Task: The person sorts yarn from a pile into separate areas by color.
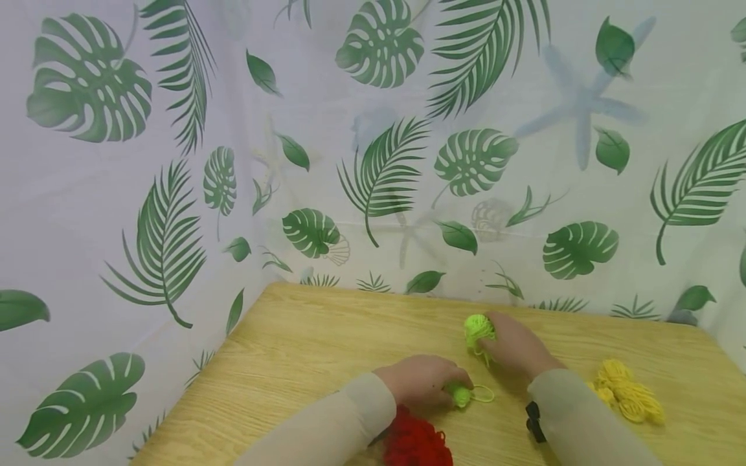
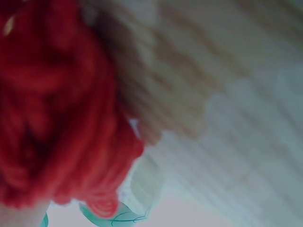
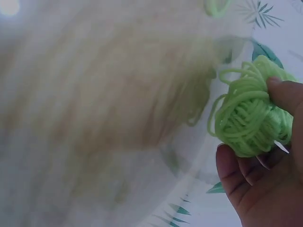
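My right hand grips a lime-green ball of yarn toward the back of the table. In the right wrist view the thumb lies on top of this ball and the fingers curl beneath it, with loose loops hanging off its side. Nearer the front, my left hand holds a smaller wad of green yarn, and a thin loop sticks out of it to the right. Red yarn lies just below the left wrist; it fills the left side of the left wrist view, blurred and close.
A yellow bundle of yarn lies on the wooden table, to the right of the right forearm. White curtains with green leaf prints stand behind the table and along its left side. A black fitting sits at the right wrist.
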Demonstrator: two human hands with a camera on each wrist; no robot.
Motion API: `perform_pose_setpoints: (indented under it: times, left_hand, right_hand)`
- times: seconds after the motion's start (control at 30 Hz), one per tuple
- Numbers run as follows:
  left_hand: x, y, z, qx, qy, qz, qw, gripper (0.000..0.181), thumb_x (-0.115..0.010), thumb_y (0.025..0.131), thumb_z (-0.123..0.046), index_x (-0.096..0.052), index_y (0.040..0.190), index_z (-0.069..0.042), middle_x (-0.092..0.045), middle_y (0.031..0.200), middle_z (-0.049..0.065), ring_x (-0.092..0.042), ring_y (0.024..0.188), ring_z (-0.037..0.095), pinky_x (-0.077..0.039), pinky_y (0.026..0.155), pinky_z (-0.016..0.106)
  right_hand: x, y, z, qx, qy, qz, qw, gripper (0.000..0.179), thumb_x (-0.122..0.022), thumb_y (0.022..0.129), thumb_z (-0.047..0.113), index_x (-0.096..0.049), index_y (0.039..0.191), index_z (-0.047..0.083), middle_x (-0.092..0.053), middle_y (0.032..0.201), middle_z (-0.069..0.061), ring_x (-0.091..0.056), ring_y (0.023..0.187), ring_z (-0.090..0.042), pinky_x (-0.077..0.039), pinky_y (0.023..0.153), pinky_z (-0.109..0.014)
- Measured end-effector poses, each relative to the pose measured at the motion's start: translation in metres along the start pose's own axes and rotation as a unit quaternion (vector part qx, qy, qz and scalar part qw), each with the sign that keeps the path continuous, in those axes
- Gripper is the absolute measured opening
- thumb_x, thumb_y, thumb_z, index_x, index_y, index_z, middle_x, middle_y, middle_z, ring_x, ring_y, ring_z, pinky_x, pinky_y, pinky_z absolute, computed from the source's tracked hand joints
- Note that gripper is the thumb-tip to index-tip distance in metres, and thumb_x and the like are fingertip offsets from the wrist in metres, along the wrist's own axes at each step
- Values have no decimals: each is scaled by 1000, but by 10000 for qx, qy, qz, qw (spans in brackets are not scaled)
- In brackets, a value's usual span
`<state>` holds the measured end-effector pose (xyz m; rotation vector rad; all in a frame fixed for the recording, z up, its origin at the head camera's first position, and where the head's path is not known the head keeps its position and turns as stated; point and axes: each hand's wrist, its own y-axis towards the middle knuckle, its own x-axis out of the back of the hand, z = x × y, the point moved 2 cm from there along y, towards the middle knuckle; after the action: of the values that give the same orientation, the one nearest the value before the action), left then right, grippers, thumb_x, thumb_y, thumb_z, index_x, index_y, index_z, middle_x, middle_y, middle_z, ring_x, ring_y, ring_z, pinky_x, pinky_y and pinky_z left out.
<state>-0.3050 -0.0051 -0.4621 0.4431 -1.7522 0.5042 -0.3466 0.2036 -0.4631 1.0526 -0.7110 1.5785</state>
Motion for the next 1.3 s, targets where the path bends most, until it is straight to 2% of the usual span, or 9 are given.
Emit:
perform_pose_setpoints:
  times: [0.3,0.47,0.67,0.8,0.93,1.0,1.1,1.2,1.3]
  left_hand:
    - [0,3,-4,21,-95,57,9999,35,-73,94,-24,-68,128,-30,-64,121,-18,-56,108,-3,-39,99,16]
    - [3,3,-6,86,-83,82,9999,35,-72,94,-24,-68,128,-31,-63,122,-18,-56,111,-3,-39,100,17]
    - [5,3,-8,58,106,117,9999,37,-73,94,-25,-66,130,-30,-63,122,-17,-56,112,-2,-40,100,18]
    - [4,5,-8,5,326,58,9995,39,-72,95,-28,-65,132,-31,-63,123,-16,-57,111,-1,-42,99,19]
    - [3,9,-6,-10,567,-147,9983,36,-72,95,-33,-64,130,-34,-63,115,-18,-58,103,-1,-46,92,20]
    - [4,13,-5,75,772,-284,9966,34,-71,95,-35,-65,129,-36,-62,110,-18,-59,99,-1,-49,86,22]
    - [9,21,-1,374,1016,-350,9935,34,-69,96,-37,-65,130,-38,-63,109,-17,-61,97,2,-51,79,25]
    - [13,28,5,673,1153,-321,9905,36,-69,96,-33,-64,131,-39,-64,111,-16,-62,98,5,-52,80,28]
    - [15,34,12,788,1259,-327,9884,34,-70,96,-30,-65,128,-37,-64,108,-14,-61,97,5,-52,81,28]
  right_hand:
    - [0,3,-6,-43,-84,493,9987,66,-69,91,25,-45,142,-10,-54,136,-30,-50,126,-50,-39,102,-64]
    - [2,-1,-11,33,134,430,9990,76,-72,91,35,-41,146,-8,-50,142,-30,-47,129,-50,-37,104,-65]
    - [7,-7,-16,285,314,204,9989,85,-75,88,42,-41,146,-9,-51,138,-32,-50,125,-50,-40,101,-64]
    - [11,-14,-18,234,388,172,9988,84,-74,89,42,-39,147,-7,-51,137,-33,-50,124,-52,-41,99,-66]
    - [16,-20,-20,184,541,171,9982,79,-72,92,40,-39,149,-5,-50,139,-32,-51,123,-50,-43,97,-65]
    - [18,-22,-21,174,641,166,9977,77,-70,94,39,-39,149,-5,-49,140,-31,-52,123,-49,-45,95,-64]
    - [19,-24,-23,143,726,150,9971,75,-68,95,39,-40,149,-4,-50,139,-31,-55,120,-47,-47,93,-62]
    - [19,-27,-27,136,769,173,9968,74,-67,96,39,-40,149,-5,-51,135,-33,-58,114,-47,-49,90,-61]
    - [17,-30,-30,149,850,197,9961,74,-67,97,39,-39,148,-7,-52,133,-34,-59,112,-46,-50,89,-60]
